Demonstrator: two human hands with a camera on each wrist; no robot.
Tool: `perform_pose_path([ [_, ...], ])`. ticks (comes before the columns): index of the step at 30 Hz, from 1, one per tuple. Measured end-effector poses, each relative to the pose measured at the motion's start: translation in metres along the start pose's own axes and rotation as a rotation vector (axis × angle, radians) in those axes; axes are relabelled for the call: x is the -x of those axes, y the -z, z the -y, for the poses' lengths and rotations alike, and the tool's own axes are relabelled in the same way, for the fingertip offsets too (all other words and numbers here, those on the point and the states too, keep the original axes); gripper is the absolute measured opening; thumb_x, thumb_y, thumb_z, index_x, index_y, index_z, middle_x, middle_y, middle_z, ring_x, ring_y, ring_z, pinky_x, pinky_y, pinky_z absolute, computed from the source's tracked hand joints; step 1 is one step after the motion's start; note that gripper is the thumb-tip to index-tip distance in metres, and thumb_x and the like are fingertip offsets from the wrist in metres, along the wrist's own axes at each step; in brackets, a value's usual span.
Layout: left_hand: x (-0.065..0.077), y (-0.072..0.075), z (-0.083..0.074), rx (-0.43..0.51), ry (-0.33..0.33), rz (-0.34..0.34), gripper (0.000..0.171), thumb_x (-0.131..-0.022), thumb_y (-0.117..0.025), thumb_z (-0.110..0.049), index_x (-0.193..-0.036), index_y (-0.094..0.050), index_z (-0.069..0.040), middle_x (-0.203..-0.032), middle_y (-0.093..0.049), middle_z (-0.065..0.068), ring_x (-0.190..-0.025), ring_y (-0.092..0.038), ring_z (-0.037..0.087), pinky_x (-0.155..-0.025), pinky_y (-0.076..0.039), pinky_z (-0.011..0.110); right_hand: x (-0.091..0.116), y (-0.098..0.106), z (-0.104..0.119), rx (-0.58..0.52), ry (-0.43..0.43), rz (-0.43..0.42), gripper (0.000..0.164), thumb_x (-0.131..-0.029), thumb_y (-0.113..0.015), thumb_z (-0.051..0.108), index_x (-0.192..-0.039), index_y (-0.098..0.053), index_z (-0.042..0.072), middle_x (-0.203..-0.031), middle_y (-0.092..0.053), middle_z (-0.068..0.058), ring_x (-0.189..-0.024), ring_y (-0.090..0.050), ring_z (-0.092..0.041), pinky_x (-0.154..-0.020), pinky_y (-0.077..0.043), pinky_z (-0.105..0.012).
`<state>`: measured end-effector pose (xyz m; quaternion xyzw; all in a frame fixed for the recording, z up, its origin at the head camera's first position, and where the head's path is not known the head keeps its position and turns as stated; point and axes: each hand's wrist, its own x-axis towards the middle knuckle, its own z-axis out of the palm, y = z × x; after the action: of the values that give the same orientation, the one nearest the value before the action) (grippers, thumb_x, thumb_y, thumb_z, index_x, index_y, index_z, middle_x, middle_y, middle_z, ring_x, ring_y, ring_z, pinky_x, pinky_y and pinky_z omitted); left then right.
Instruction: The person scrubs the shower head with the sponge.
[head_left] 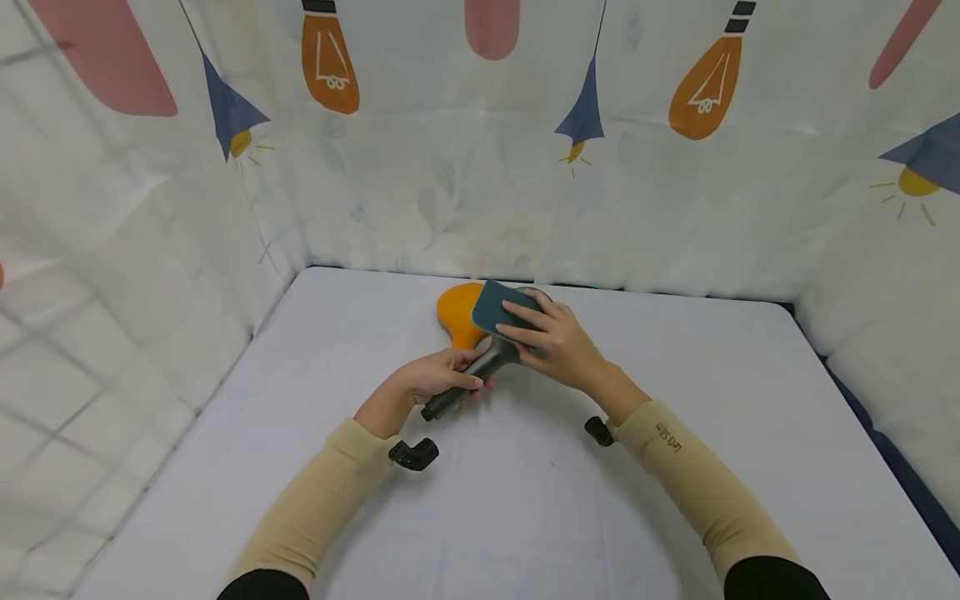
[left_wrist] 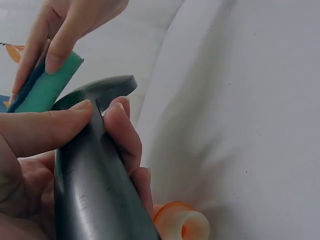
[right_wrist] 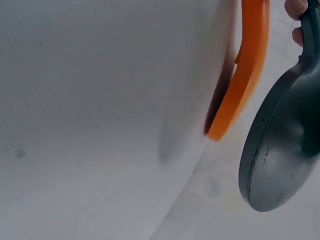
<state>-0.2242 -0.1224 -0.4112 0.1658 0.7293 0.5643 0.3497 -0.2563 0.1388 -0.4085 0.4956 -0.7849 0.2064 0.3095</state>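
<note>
My left hand (head_left: 442,375) grips the handle of a dark grey handheld shower head (head_left: 491,358), thumb along one side and fingers round the other in the left wrist view. The shower head is tilted, its head up and away, above the table. In my right hand (head_left: 558,343) is a teal-and-green sponge (left_wrist: 65,85), held at the head's face; whether they touch is partly hidden. Behind them an orange shower head (head_left: 456,312) lies on the table, its pale hollow connector (left_wrist: 192,226) showing in the left wrist view. The right wrist view shows the grey head's smooth rounded back (right_wrist: 282,160).
A white-covered table (head_left: 562,517) spreads beneath both hands. Pale curtains (head_left: 450,192) printed with lamps and bulbs hang behind the table and at its sides. Small black devices (head_left: 415,455) are worn at both wrists, over beige sleeves (head_left: 322,492).
</note>
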Motion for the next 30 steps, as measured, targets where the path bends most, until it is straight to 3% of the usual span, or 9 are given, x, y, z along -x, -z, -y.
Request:
perform_pose_path([
  [2,0.001,-0.001,-0.001,0.004,0.008,-0.007,0.051,-0.104,-0.054,-0.002,-0.151,-0.037,0.008,-0.127,-0.060,0.031,-0.086,-0.056,0.023,-0.065,-0.046,0.029,-0.003,0.000,0.002,0.024,0.057,0.021,0.045,-0.081,-0.084,0.004,-0.124,-0.076,0.011,-0.138,-0.063,-0.016,-0.131,-0.050,-0.050,-0.090,-0.051,-0.060],
  [4,0.001,-0.001,-0.001,0.006,0.012,-0.014,0.049,-0.104,-0.053,-0.001,-0.150,-0.038,0.009,-0.126,-0.061,0.031,-0.085,-0.056,0.022,-0.065,-0.045,0.028,-0.004,0.003,-0.002,0.033,0.049,0.023,0.045,-0.080,-0.084,0.004,-0.123,-0.076,0.011,-0.137,-0.063,-0.015,-0.131,-0.051,-0.050,-0.091,-0.050,-0.060],
  [10,0.004,-0.003,-0.003,-0.025,-0.021,-0.013,0.043,-0.104,-0.055,0.000,-0.145,-0.045,0.008,-0.125,-0.061,0.033,-0.086,-0.054,0.022,-0.072,-0.042,0.029,0.000,0.011,-0.026,-0.016,-0.156,-0.108,0.040,-0.084,-0.077,-0.007,-0.122,-0.075,0.003,-0.134,-0.064,-0.022,-0.126,-0.053,-0.052,-0.096,-0.046,-0.065],
  [13,0.005,-0.005,-0.006,-0.065,-0.030,-0.024,0.041,-0.103,-0.056,-0.002,-0.142,-0.049,0.008,-0.124,-0.063,0.031,-0.089,-0.055,0.023,-0.076,-0.040,0.030,0.002,0.011,-0.030,-0.015,-0.205,-0.176,0.039,-0.083,-0.074,-0.009,-0.121,-0.075,0.001,-0.132,-0.065,-0.023,-0.123,-0.054,-0.053,-0.094,-0.046,-0.067],
  [16,0.005,-0.007,-0.007,-0.088,-0.019,-0.042,0.040,-0.103,-0.057,-0.002,-0.142,-0.051,0.005,-0.123,-0.064,0.028,-0.090,-0.057,0.024,-0.076,-0.040,0.031,-0.001,0.010,-0.021,0.005,-0.141,-0.173,0.039,-0.082,-0.076,-0.007,-0.120,-0.076,0.002,-0.130,-0.066,-0.022,-0.123,-0.055,-0.053,-0.092,-0.047,-0.067],
  [21,0.004,-0.007,-0.007,-0.134,-0.062,-0.039,0.039,-0.102,-0.056,-0.002,-0.139,-0.050,0.010,-0.121,-0.064,0.029,-0.089,-0.056,0.024,-0.076,-0.041,0.032,-0.017,0.011,0.001,0.054,0.078,-0.058,0.039,-0.081,-0.080,0.005,-0.120,-0.078,0.011,-0.132,-0.067,-0.015,-0.125,-0.055,-0.050,-0.093,-0.048,-0.061],
  [23,0.004,-0.007,-0.007,-0.156,-0.080,-0.048,0.037,-0.102,-0.056,-0.001,-0.136,-0.051,0.012,-0.119,-0.064,0.029,-0.088,-0.056,0.024,-0.076,-0.041,0.032,-0.021,0.014,0.003,0.054,0.107,-0.030,0.039,-0.082,-0.079,0.007,-0.120,-0.078,0.013,-0.133,-0.067,-0.013,-0.127,-0.054,-0.049,-0.093,-0.048,-0.059],
  [26,0.005,-0.008,-0.008,-0.172,-0.074,-0.073,0.035,-0.101,-0.058,0.000,-0.133,-0.053,0.013,-0.119,-0.064,0.029,-0.089,-0.057,0.029,-0.075,-0.042,0.031,-0.023,0.020,-0.004,0.021,0.024,-0.033,0.036,-0.084,-0.076,0.004,-0.119,-0.078,0.011,-0.131,-0.068,-0.014,-0.126,-0.055,-0.046,-0.093,-0.047,-0.059],
  [30,0.006,-0.010,-0.008,-0.180,-0.060,-0.091,0.034,-0.101,-0.060,0.000,-0.133,-0.055,0.012,-0.118,-0.065,0.027,-0.090,-0.058,0.030,-0.076,-0.040,0.031,-0.021,0.032,-0.018,-0.084,-0.264,-0.041,0.033,-0.090,-0.068,0.001,-0.121,-0.076,0.007,-0.131,-0.067,-0.016,-0.124,-0.057,-0.041,-0.099,-0.047,-0.056],
])
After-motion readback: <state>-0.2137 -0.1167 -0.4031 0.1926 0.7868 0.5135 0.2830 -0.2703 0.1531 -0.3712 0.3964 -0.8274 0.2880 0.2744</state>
